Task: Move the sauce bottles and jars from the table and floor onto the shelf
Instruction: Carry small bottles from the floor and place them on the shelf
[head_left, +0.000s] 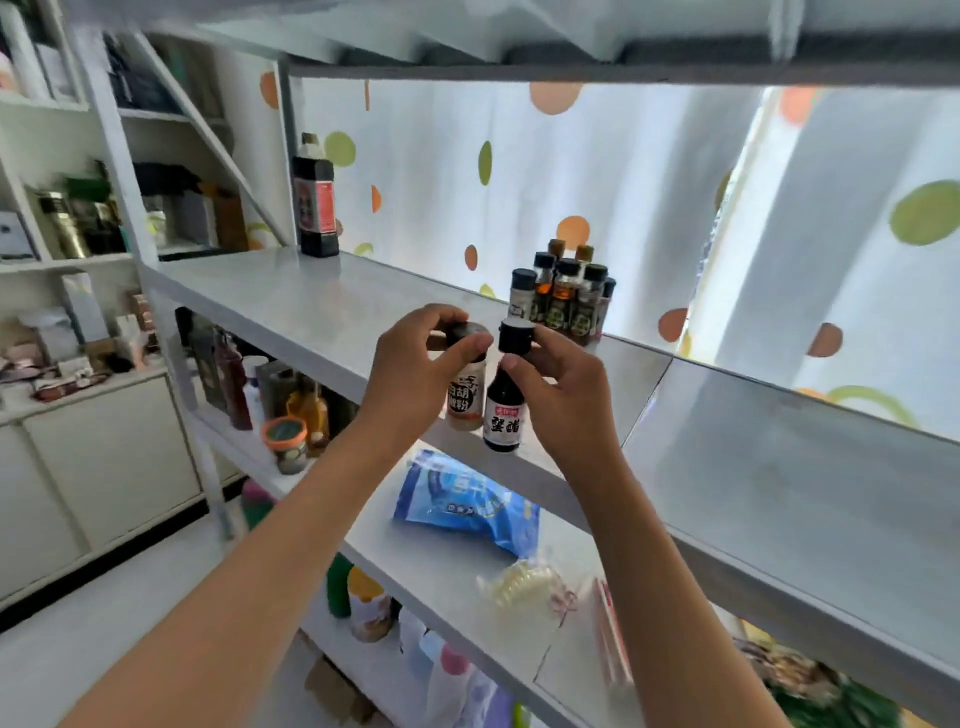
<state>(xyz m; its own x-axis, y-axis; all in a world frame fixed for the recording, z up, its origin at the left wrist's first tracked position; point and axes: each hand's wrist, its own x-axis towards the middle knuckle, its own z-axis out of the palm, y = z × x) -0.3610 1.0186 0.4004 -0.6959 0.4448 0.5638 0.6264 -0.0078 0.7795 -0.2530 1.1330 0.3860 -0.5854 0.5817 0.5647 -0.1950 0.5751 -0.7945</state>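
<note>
Both forearms reach up from the bottom of the view toward a grey metal shelf (291, 296). The left hand (415, 364) grips a pale pepper jar (466, 397) by its dark cap, fingers curled over the top and thumb against the side. The right hand (556, 384) pinches the black cap of a small dark vinegar bottle (503, 408), which has a white label. The 2 containers hang side by side, almost touching, in front of the shelf's front edge and not resting on it.

Below the hands, on the next board down, lie a blue bag (467, 501) and, nearer the camera, a clear packet of pale contents (524, 582). Further left on that level stand several bottles and an orange-lidded jar (285, 441).

Beyond the hands, on the upper shelf, a cluster of small dark-capped bottles (566, 299) stands upright, packed close together. At the far left end of the same shelf stands 1 tall dark bottle (313, 202) with a red label. Behind the shelf hangs a white curtain with orange and green dots (519, 171).
</note>
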